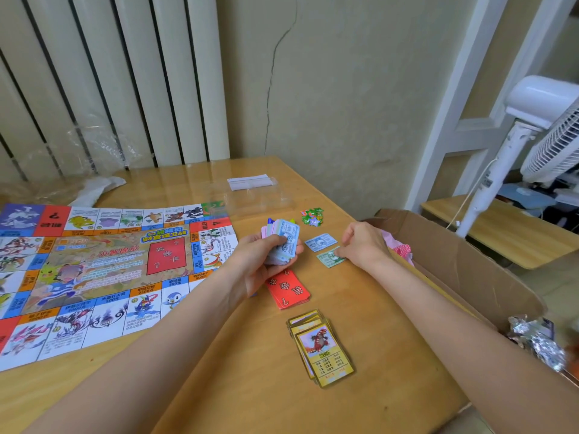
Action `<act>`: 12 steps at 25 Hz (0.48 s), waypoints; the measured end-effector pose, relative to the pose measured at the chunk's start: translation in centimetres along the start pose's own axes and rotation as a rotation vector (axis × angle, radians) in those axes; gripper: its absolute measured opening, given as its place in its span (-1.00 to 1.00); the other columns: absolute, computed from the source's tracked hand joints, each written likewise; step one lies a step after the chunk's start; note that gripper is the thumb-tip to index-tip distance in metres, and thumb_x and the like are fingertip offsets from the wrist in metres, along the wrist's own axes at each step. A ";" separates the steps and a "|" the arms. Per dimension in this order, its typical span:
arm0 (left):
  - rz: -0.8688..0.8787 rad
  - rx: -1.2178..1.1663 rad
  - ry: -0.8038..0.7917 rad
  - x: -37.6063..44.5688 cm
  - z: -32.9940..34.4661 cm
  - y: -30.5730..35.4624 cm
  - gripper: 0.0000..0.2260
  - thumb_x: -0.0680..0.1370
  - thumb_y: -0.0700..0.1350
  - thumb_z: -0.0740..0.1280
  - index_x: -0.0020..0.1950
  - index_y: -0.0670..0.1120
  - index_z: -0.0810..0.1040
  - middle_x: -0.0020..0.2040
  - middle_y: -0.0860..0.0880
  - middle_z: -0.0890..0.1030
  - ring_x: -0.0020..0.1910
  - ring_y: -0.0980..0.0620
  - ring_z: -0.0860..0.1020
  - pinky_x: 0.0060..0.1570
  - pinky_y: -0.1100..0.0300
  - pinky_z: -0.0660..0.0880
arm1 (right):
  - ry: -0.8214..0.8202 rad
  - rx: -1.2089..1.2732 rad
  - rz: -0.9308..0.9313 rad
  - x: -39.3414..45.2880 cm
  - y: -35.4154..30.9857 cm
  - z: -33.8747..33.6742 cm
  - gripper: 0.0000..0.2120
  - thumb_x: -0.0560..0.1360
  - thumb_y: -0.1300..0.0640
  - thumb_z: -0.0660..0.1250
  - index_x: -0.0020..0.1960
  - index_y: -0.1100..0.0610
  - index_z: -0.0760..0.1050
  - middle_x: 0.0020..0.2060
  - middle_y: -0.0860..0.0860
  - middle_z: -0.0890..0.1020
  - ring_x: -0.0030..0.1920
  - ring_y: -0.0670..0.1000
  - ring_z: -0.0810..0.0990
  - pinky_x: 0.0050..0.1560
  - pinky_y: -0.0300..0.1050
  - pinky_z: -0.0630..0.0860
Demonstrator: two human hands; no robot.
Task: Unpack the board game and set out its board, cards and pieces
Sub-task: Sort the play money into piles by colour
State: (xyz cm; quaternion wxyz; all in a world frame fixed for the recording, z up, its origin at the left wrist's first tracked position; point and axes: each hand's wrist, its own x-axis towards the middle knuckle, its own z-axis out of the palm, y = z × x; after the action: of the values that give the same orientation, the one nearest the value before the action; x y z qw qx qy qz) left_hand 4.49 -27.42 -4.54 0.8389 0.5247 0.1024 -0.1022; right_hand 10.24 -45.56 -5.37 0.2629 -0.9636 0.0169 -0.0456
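The paper game board (94,270) lies unfolded on the left of the wooden table (250,386). My left hand (260,261) grips a stack of play money (283,241) above the table's middle. My right hand (363,244) pinches a green note (329,257) that lies on the table; a blue note (320,242) lies just behind it. A red card stack (288,291) sits under my left hand. A stack of yellow picture cards (322,347) lies nearer me. Small green and red tokens (311,216) sit further back.
A clear plastic tray (250,195) and crumpled wrap (94,145) lie at the table's back. An open cardboard box (454,261) stands against the table's right edge, with foil wrapping (539,339) at its near end. A white fan (539,130) stands to the right.
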 end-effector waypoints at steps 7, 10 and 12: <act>-0.005 0.170 0.024 0.1 0.8 -0.2 -0.85 0.50 -0.33 0.33 0.03 -0.16 0.52 -0.23 -0.11 0.63 -0.44 0.14 0.62 -0.40 0.31 0.58 | -0.309 0.672 -0.142 -1.1 -3.4 -1.4 -0.93 0.43 0.21 0.43 -0.19 0.15 0.54 -0.32 0.05 0.58 -0.35 -0.03 0.49 -0.43 -0.33 0.42; 0.008 0.176 0.015 -0.1 0.9 0.1 -0.93 0.51 -0.30 0.31 -0.05 -0.17 0.54 -0.21 -0.11 0.63 -0.41 0.13 0.62 -0.36 0.29 0.59 | -0.356 0.612 -0.156 -0.9 -3.9 -1.6 -0.90 0.41 0.33 0.42 -0.11 0.24 0.52 -0.36 0.09 0.57 -0.50 -0.11 0.49 -0.50 -0.35 0.41; 0.011 0.114 0.018 0.0 0.5 0.6 -0.94 0.54 -0.30 0.27 -0.06 -0.21 0.54 -0.25 -0.14 0.65 -0.40 0.09 0.63 -0.35 0.27 0.60 | -0.331 0.684 -0.101 -0.2 -3.8 -1.7 -0.84 0.41 0.37 0.40 -0.03 0.28 0.52 -0.33 0.08 0.57 -0.58 -0.16 0.48 -0.51 -0.35 0.43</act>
State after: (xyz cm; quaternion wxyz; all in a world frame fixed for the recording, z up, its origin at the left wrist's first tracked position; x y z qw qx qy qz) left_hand 4.68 -27.57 -3.83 0.8073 0.5731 0.1010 -0.0983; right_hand 9.88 -43.16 -1.97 0.5660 -0.8141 -0.0893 0.0950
